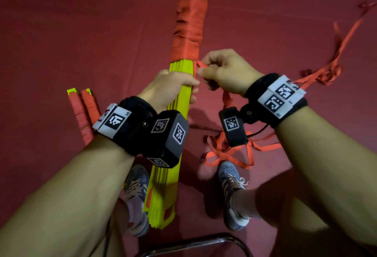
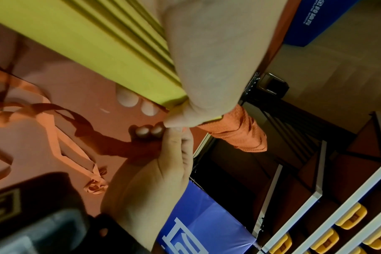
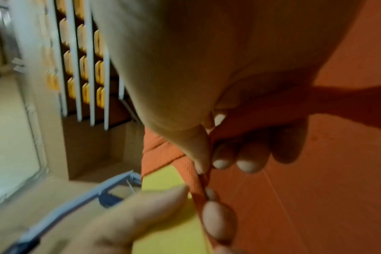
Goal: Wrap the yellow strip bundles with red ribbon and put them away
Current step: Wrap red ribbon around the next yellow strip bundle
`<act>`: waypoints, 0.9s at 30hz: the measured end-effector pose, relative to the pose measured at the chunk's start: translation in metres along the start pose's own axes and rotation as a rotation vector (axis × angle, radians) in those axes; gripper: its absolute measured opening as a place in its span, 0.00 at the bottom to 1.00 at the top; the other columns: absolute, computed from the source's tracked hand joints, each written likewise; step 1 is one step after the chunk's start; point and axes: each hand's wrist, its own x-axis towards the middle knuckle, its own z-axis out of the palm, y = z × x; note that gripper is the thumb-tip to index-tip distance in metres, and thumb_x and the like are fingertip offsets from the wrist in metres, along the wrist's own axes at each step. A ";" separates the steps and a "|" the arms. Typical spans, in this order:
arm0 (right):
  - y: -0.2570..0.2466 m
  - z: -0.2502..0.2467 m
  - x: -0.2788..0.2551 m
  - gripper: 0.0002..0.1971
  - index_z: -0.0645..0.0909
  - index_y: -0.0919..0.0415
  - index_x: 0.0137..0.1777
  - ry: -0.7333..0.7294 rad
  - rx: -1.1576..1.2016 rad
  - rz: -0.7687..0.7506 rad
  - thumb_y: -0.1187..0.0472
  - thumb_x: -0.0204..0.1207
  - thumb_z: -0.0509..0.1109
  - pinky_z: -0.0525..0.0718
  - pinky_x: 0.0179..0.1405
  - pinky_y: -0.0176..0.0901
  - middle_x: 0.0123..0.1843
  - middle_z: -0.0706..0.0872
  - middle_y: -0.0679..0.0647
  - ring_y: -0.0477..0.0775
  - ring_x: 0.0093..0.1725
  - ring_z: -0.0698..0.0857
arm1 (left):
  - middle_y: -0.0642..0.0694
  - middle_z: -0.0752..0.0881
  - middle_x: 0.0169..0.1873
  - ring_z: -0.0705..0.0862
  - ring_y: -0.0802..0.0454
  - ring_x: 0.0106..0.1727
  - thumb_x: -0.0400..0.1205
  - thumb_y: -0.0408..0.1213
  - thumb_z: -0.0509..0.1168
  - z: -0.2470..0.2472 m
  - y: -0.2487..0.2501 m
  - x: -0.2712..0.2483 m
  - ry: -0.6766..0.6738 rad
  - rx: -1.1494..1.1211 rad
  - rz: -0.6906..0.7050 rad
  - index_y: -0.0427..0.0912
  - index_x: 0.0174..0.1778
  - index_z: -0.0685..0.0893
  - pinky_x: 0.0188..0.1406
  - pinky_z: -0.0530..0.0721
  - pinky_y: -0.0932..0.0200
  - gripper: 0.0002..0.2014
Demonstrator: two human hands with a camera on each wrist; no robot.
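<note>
Left grip (image 1: 173,85) curled round the yellow strip bundle (image 1: 163,185) just below its wrapped stretch, likely steadying it above the floor (image 1: 61,32). Right grip (image 1: 224,71) pinched the red ribbon (image 1: 203,65) beside the bundle's edge, seemingly to hold it taut for the next turn. The wrapped top was cut off by the frame; the right wrist view was blurred.

Left hand (image 1: 175,85) grips long yellow bundle (image 1: 163,187) mid-length. Far part of the bundle is wrapped in red ribbon (image 1: 189,24). Right hand (image 1: 226,71) pinches ribbon just beside the wrap's near edge, close to left thumb. Loose ribbon trails right and lies tangled on red floor (image 1: 61,32) by right shoe (image 1: 232,191). Two wrapped bundles (image 1: 83,109) on floor beside left wrist. Metal chair frame (image 1: 193,244) at bottom.
</note>
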 end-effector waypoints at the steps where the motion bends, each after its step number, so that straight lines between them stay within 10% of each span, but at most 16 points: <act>1: 0.000 0.001 -0.002 0.12 0.80 0.61 0.38 0.003 -0.085 -0.021 0.62 0.84 0.71 0.81 0.28 0.44 0.26 0.83 0.54 0.53 0.25 0.82 | 0.44 0.87 0.29 0.87 0.49 0.28 0.80 0.30 0.70 0.000 -0.001 0.000 0.014 0.003 -0.001 0.39 0.38 0.86 0.28 0.84 0.61 0.05; 5: -0.003 -0.002 -0.007 0.17 0.79 0.59 0.36 0.016 -0.219 0.010 0.54 0.88 0.65 0.74 0.17 0.37 0.29 0.87 0.52 0.48 0.22 0.81 | 0.42 0.87 0.31 0.87 0.48 0.28 0.80 0.31 0.69 -0.003 -0.001 0.004 0.067 -0.021 -0.014 0.38 0.38 0.85 0.29 0.84 0.61 0.05; 14: -0.001 -0.006 -0.009 0.07 0.76 0.57 0.47 -0.026 -0.046 0.141 0.67 0.87 0.62 0.84 0.27 0.47 0.36 0.92 0.59 0.57 0.32 0.88 | 0.44 0.86 0.22 0.85 0.51 0.22 0.80 0.28 0.61 -0.002 0.007 -0.007 -0.022 -0.037 -0.005 0.29 0.49 0.84 0.23 0.82 0.65 0.08; 18: 0.000 -0.006 -0.012 0.11 0.72 0.55 0.48 0.001 -0.146 0.131 0.73 0.78 0.64 0.84 0.23 0.49 0.36 0.92 0.63 0.59 0.28 0.88 | 0.42 0.86 0.24 0.86 0.48 0.25 0.67 0.32 0.68 0.000 0.006 -0.008 -0.004 -0.036 0.041 0.29 0.41 0.86 0.27 0.83 0.62 0.11; 27: 0.009 -0.012 0.001 0.10 0.80 0.49 0.38 0.231 -0.295 -0.088 0.58 0.79 0.75 0.77 0.38 0.37 0.33 0.83 0.43 0.41 0.34 0.81 | 0.43 0.86 0.24 0.84 0.47 0.24 0.75 0.25 0.61 -0.005 0.006 -0.003 0.122 -0.106 0.007 0.28 0.36 0.85 0.24 0.82 0.61 0.08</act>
